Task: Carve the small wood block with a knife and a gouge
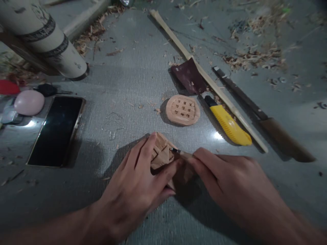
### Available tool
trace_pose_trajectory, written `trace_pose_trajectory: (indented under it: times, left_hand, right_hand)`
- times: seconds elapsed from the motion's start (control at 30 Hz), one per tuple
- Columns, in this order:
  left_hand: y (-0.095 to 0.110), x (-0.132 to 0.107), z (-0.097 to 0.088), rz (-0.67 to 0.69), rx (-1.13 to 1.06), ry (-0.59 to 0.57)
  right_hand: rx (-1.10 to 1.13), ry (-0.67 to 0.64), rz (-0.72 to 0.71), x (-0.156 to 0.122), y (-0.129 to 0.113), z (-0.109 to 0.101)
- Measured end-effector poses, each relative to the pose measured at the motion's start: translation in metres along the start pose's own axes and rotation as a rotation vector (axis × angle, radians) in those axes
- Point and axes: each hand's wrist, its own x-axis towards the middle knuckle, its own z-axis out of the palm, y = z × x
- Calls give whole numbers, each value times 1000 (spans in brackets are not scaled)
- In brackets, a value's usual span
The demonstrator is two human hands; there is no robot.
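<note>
My left hand (140, 177) is closed around a carved wooden piece (163, 153), its fingers over the left side and its thumb along the near edge. Crossed raised strips show on the piece's upper face; much of it is hidden under the hand. My right hand (227, 180) grips a small carving tool with a wooden handle (187, 156). The tool's dark metal tip touches the right side of the carved piece. Just beyond lies an oval wooden piece (183, 110) with a grid of small square holes.
A yellow utility knife (228, 124), dark sandpaper (189, 76), a pale stick (209, 81) and a wooden-handled file (286, 137) lie to the right. On the left are a phone (55, 132), a pink rounded object (29, 102) and a patterned cylinder (61, 51). Wood shavings (255, 59) litter the surface.
</note>
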Motion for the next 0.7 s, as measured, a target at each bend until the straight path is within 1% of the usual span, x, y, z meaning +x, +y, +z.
trace_pose_trajectory:
  times: [0.1,0.17,0.3,0.43,0.5,0.67,0.7]
  left_hand:
    - [0,1,0,19,-28,-4]
    - [0,1,-2,51,-73,-22]
    - [-7,1,-10,101,-150,-75]
    - [-18,1,-16,128,-182,-132]
    - [-21,2,-18,138,-180,-139]
    - [-20,4,-17,117,-186,-115]
    - [-20,5,-17,108,-188,-117]
  right_hand:
    - [27,92,-28,0,5,8]
    - [83,99,-6,2,10,10]
    - [324,78,116,1,22,8]
    - [630,129,302,-7,31,10]
    - [719,139,346,-11,33,12]
    - [763,230,279,-11,35,9]
    - [785,227,268,-9,35,8]
